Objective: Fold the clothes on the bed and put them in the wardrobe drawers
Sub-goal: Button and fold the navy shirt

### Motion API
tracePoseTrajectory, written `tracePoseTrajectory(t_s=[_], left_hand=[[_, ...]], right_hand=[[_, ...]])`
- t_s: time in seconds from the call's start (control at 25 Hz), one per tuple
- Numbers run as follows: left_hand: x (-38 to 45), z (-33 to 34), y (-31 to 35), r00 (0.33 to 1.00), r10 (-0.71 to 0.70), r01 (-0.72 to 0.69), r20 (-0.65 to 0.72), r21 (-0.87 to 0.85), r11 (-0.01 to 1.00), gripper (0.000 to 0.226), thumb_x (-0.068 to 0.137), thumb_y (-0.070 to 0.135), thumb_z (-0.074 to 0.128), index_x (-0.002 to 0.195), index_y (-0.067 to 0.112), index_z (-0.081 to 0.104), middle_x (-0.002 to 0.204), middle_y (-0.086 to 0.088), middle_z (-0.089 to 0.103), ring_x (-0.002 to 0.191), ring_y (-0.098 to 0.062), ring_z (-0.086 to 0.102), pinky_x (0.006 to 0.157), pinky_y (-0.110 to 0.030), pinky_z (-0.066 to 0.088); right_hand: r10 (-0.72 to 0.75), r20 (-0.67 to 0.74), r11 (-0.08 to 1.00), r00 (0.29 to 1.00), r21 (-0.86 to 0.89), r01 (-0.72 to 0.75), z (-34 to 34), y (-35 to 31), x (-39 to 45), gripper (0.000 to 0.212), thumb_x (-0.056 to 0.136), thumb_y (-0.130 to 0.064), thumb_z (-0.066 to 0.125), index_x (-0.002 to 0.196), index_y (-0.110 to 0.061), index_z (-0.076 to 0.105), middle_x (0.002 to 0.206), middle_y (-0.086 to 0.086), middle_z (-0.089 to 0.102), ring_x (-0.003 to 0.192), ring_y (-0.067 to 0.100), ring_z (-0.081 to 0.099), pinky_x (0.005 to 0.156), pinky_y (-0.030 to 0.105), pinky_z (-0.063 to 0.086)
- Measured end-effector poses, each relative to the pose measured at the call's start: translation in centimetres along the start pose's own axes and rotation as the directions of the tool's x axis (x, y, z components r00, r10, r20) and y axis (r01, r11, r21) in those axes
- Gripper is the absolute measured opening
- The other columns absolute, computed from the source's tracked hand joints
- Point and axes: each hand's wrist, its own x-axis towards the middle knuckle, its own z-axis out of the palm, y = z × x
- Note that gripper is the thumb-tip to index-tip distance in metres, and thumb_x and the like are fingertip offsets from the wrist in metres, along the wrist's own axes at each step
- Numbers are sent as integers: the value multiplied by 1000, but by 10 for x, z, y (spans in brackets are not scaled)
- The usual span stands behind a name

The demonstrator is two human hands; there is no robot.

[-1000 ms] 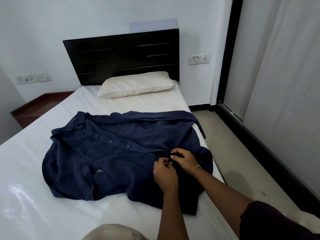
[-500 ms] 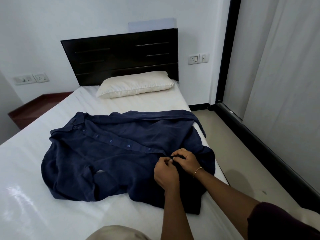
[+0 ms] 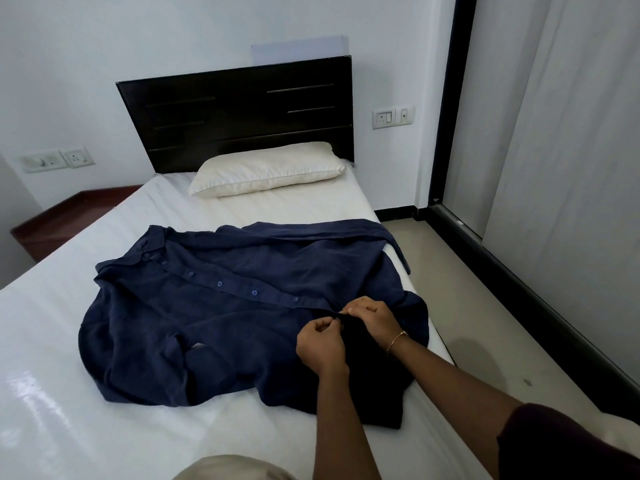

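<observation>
A single head-worn wide-angle view looks forward and down from the side of the white-sheeted bed (image 3: 104,393), close above it, facing roughly toward the dark wooden headboard (image 3: 239,112).

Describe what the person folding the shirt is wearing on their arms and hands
Both forearms are bare, with no gloves and no rings that can be made out. The right hand has a thin gold-coloured bangle at the wrist. A dark maroon short sleeve covers the right upper arm at the picture's lower right corner. The left hand and wrist carry nothing visible.
</observation>
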Motion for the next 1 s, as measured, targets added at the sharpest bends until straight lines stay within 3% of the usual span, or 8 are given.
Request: tracePoseTrajectory(t_s=[0.16,0.4,0.68,0.8,0.88,1.0], left_hand=[[-4,1,4,990,-90,111,109,-196,974,10,75,12,76,70,9,69,75,-6,70,74,-16,67,65,-25,53],[0,2,4,989,-129,143,78,-216,966,7,77,1,71,78,-3,66,80,-13,67,72,-18,61,66,-27,52],[0,-1,7,979,-149,183,142,-269,946,11,81,-4,64,81,4,58,71,-6,61,60,-11,55,56,-21,46],[3,2,3,989,-82,105,126,-184,977,12,81,0,66,79,7,56,75,-6,61,67,-17,58,62,-28,51],[-2,4,4,997,20,-20,71,-1,1000,13,84,7,65,84,10,52,82,-3,59,80,-22,58,73,-31,48],[-14,5,7,979,205,-198,17,338,920,32,91,15,57,119,12,42,101,-6,55,94,-23,56,74,-29,38]], right_hand=[[-8,4,1000,1000,-22,9,-3,-2,-1,17,87,1,57,75,-7,64,88,5,58,76,6,56,66,4,45],[-89,40,984,995,-152,94,0,-2,-4,27,80,7,62,68,-17,62,84,0,58,75,5,57,67,7,46],[-43,48,981,998,-186,51,-2,-3,-2,19,86,-2,61,74,-16,60,86,1,58,76,4,55,69,5,45],[97,120,984,988,-160,-77,-4,-9,4,21,90,-3,56,74,-15,58,81,0,58,75,6,53,70,11,44],[164,158,976,974,-167,-137,-4,-12,8,23,91,-1,53,73,-15,57,79,0,57,74,7,52,71,14,42],[211,185,973,960,-131,-188,-3,-14,7,25,91,0,50,72,-14,57,77,0,58,74,8,52,72,16,42]])
